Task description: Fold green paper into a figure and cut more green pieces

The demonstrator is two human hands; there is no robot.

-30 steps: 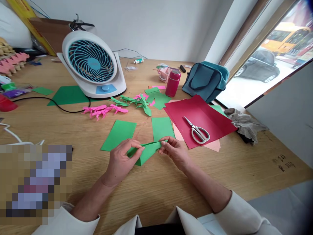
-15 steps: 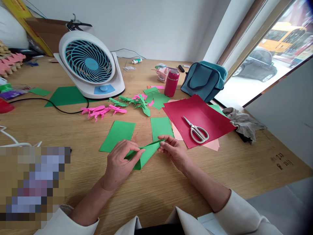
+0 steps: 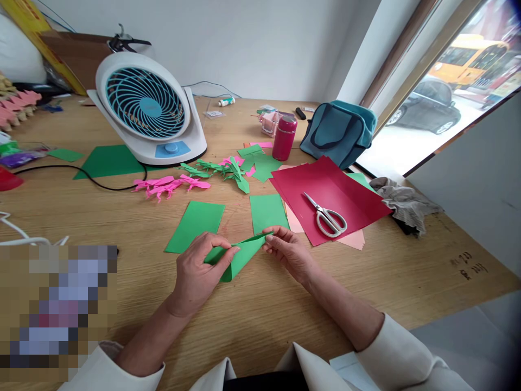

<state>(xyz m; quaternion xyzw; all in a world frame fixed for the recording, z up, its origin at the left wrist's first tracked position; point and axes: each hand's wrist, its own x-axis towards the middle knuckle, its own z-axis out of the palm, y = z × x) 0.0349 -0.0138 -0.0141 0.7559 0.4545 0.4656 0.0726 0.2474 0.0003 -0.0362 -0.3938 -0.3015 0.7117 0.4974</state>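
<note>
Between my hands is a sheet of green paper (image 3: 243, 259), bent over on itself into a loose fold. My left hand (image 3: 202, 266) pinches its left part between thumb and forefinger. At the upper right corner, my right hand (image 3: 288, 251) grips the paper with the fingertips. Just beyond lie two flat green paper rectangles, one on the left (image 3: 196, 225) and one on the right (image 3: 266, 213). Folded pink paper figures (image 3: 171, 185) and folded green paper figures (image 3: 222, 169) rest farther back on the table.
White-handled scissors (image 3: 326, 216) lie on red paper sheets (image 3: 345, 190) at the right. Behind stand a pink-red flask (image 3: 285, 138), a blue bag (image 3: 340, 133) and a white fan (image 3: 148, 106) with a black cable. A crumpled grey cloth (image 3: 402, 201) sits near the window.
Almost nothing differs. Both hands keep their hold on the green paper, and the view has shifted very slightly.
</note>
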